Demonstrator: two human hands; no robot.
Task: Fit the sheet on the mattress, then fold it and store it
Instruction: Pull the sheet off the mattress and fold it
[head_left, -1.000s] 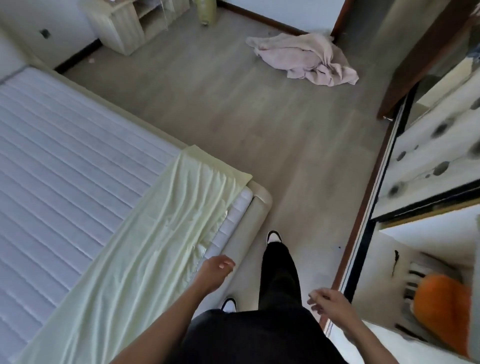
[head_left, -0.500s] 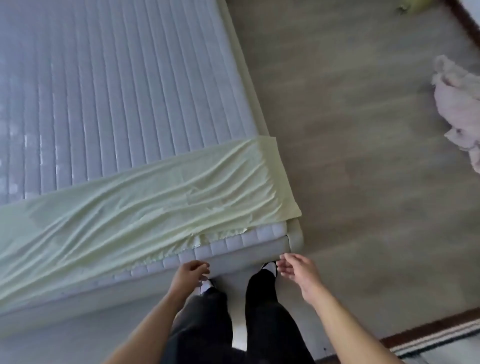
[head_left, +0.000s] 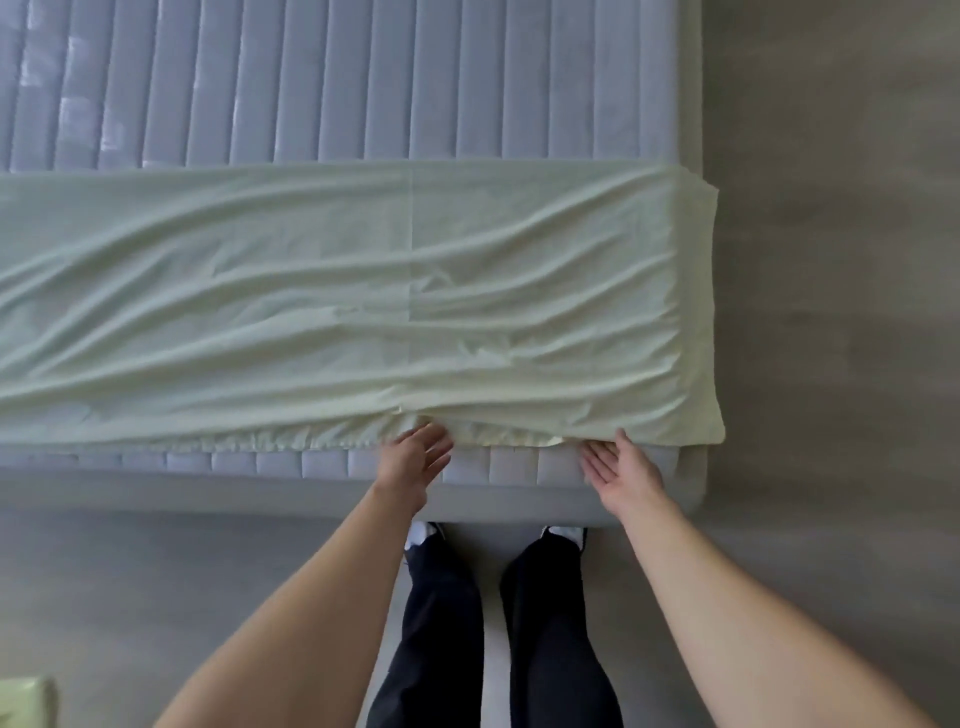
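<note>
Sheet: a pale yellow-green wrinkled fabric sheet (head_left: 363, 306) is lying in a band across the centre of the frame, over the quilted grey-white mattress (head_left: 337, 78).
Left hand (head_left: 415, 460): fingers apart and relaxed, reaching at the sheet's lower hem, gripping nothing.
Right hand (head_left: 626, 467): palm showing, fingers straight, just below the hem.
Advice: likely best pinching the hem with both hands and pulling evenly.

No readable text, label or number appears.

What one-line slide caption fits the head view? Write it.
Both open hands, left hand and right hand, reach the near edge of a pale green sheet lying across the mattress.
</note>
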